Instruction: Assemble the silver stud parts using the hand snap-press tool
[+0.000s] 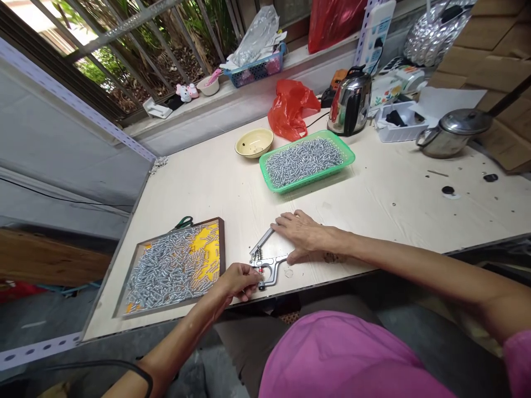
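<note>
A metal plier-like hand tool (265, 260) lies near the table's front edge. My right hand (302, 232) rests over its handles, fingers wrapped loosely round them. My left hand (240, 281) is pinched at the tool's jaw end, fingertips closed on something small I cannot make out. Just left of that hand sits a brown-framed tray (222, 243) with a yellow bottom, filled with several small silver metal pieces. A green basket (347, 152) heaped with the same silver pieces stands further back in the middle of the table.
A yellow bowl (254, 142), a red plastic bag (290, 108), a steel kettle (350, 102), a white tray (398, 130) and a metal pot (452, 132) stand along the back. Green-handled scissors (183, 222) peek behind the brown tray. A barred window is beyond.
</note>
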Demonstrator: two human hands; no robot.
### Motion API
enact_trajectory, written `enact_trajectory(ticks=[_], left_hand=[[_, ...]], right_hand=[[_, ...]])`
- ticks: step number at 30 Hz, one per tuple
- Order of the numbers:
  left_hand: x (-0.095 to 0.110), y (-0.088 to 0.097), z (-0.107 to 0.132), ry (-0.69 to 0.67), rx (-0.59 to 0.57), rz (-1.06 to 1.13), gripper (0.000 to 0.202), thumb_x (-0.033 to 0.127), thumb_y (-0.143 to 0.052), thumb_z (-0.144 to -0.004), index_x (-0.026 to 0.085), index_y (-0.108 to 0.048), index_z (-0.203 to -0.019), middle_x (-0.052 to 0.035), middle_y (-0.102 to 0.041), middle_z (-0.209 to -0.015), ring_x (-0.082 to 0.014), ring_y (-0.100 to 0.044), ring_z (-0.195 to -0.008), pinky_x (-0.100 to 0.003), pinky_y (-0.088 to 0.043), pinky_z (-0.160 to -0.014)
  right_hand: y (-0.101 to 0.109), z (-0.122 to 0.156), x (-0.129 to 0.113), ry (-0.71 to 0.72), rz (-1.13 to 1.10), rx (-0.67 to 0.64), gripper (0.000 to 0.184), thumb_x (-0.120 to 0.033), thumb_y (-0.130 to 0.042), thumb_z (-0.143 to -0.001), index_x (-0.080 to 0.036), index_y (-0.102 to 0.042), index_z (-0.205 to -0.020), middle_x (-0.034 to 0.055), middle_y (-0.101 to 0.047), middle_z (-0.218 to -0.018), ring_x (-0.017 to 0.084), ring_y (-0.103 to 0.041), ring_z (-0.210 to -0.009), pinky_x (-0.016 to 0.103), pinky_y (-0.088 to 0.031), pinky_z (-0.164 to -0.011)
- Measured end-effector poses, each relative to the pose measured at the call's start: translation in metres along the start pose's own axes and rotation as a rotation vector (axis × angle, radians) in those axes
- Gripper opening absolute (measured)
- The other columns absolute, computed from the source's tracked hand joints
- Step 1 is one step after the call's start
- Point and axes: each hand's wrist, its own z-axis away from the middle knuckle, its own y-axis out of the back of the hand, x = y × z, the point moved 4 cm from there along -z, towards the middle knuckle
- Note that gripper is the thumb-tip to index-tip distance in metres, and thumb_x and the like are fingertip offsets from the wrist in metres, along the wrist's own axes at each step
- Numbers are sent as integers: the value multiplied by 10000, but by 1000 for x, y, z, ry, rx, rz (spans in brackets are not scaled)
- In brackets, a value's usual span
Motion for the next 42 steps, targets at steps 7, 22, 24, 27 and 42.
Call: enact_trajectory(ticks=[7,22,24,27,42], left_hand=[[-1,0,5,-34,35,-107,454,590,-666,-627,162,-523,-576,28,-518,-481,-83,-444,-381,-219,-342,-409],[63,-37,-2,-862,472,-1020,535,274,-604,-804,170,-405,-1290,-122,-536,-1209,-259,-496,-1087,-424,-452,-904],[65,-37,-3,-833,469,-1044,495,271,-598,-803,170,-431,-1258,-114,-549,-1155,-255,-504,-1048,-419,-460,-874],[67,-39,-1,-812,484,-1055,368,266,-577,-819,169,-496,-1165,-95,-570,-1051,-245,-508,-990,-397,-465,-830],[52,-46,0,-852,674,-940,416,236,-513,-869,173,-441,-1274,-134,-529,-1267,-274,-486,-1172,-444,-456,-937]], right_hand=[[7,12,-18,-7,50,19,535,-411,-700,-745,-110,-511,-1144,132,-571,-1054,274,-455,-995,416,-293,-880],[2,27,-26,-87,-55,29,664,-321,-784,-675,-52,-481,-1202,172,-533,-1108,293,-441,-1045,395,-398,-837],[-1,25,-26,-94,-24,43,523,-302,-752,-718,-70,-530,-1131,150,-543,-1064,277,-453,-1007,378,-402,-811],[-4,21,-25,-94,-16,35,267,-232,-672,-799,-96,-585,-1011,123,-562,-1000,247,-471,-968,342,-394,-770],[6,6,3,94,-121,-6,357,-409,-672,-793,-126,-624,-1005,101,-572,-978,230,-477,-938,307,-383,-748]])
